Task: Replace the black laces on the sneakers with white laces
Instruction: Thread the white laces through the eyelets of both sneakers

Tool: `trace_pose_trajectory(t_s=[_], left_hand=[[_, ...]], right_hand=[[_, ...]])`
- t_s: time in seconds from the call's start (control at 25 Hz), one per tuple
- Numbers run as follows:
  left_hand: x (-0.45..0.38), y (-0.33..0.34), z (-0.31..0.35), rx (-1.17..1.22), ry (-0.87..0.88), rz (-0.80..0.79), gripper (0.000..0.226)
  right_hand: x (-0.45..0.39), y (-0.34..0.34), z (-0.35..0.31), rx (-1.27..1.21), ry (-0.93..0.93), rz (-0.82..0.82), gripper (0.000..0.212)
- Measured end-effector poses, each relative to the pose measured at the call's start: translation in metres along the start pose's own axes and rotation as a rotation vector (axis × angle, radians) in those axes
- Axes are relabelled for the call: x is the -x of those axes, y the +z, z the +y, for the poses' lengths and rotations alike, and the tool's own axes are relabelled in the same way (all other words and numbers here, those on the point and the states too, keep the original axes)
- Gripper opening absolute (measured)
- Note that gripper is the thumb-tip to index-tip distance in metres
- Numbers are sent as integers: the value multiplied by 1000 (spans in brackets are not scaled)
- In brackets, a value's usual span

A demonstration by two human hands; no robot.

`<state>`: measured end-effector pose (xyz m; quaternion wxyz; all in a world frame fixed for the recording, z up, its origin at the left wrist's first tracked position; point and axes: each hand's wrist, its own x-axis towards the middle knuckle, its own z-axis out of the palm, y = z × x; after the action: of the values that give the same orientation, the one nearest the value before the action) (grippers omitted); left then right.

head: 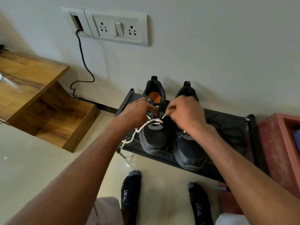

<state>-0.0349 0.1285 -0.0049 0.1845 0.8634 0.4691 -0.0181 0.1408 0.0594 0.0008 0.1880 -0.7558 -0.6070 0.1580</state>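
Two black sneakers stand side by side on a low black rack (227, 120), toes toward me. The left sneaker (154, 138) has a white lace (142, 126) threaded across its lowest eyelets, with one loose end trailing off to the left over the rack edge. My right hand (185, 114) pinches the other lace end near an eyelet on that shoe's right side. My left hand (138, 111) holds the eyelet flap on the shoe's left side. The right sneaker (188, 150) sits partly under my right forearm. A black lace (227, 127) lies loose on the rack at right.
A wooden shelf unit (40, 95) stands at left against the wall. A socket plate (116, 26) with a dark cable (82, 62) hangs above. A red-brown box (280, 143) is at the right. My socked feet (129, 197) stand on the tiled floor.
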Motion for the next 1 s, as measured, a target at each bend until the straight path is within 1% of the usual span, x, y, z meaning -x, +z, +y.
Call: trace_pose_trajectory(t_s=[0.08,0.12,0.16,0.2,0.24,0.32,0.36,0.4,0.44,0.48,0.52,0.56,0.6,0.64,0.68,0.72,0.76,0.8,0.84,0.92,0.96,1.0], left_hand=[[1,0,-1,12,2,-5,56],[1,0,-2,18,3,-8,57],[1,0,-2,22,2,-13,57],[1,0,-2,23,-1,-16,57],[1,0,-2,22,-4,-17,57],[0,0,0,14,-4,-16,56],[-1,0,0,14,-6,-14,54],[-1,0,0,19,-6,-13,53],[0,-1,0,25,-5,-13,52],[1,-1,0,30,0,-12,50],[1,-2,-1,34,3,-11,47],[2,-2,-1,37,5,-13,46],[2,-2,-2,38,4,-16,45],[1,-1,-3,42,-1,-20,45],[1,1,-3,46,-6,-23,46],[-1,3,-4,47,-12,-23,46],[-2,4,-5,48,-18,-19,46],[-3,5,-5,51,-21,-14,45],[-3,6,-6,55,-20,-9,44],[-2,6,-7,63,-12,1,41],[-2,5,-8,67,-6,2,38],[-1,5,-9,70,0,2,36]], right_hand=[[-8,-21,12,-23,139,320,14],[-10,-28,18,-6,155,446,15],[-9,-32,21,6,131,500,15],[-8,-29,20,-12,74,468,17],[-5,-24,15,-42,-6,345,19],[3,-3,2,-10,-97,-54,26],[6,5,-2,44,-112,-196,27],[6,6,-2,66,-101,-209,22],[2,0,0,49,-63,-122,14],[-2,-11,5,19,-2,13,8],[-6,-20,11,10,69,161,8],[-8,-27,17,18,105,261,10],[-8,-28,20,40,95,305,15],[-7,-24,17,50,42,291,22],[-4,-17,11,35,-45,217,28],[0,-8,5,26,-116,93,31],[4,0,-1,34,-153,-41,31],[6,6,-3,60,-159,-131,28],[4,5,-2,80,-137,-135,21],[-6,-7,7,69,-18,17,9],[-10,-14,12,53,45,99,10],[-11,-18,16,27,70,134,11]])
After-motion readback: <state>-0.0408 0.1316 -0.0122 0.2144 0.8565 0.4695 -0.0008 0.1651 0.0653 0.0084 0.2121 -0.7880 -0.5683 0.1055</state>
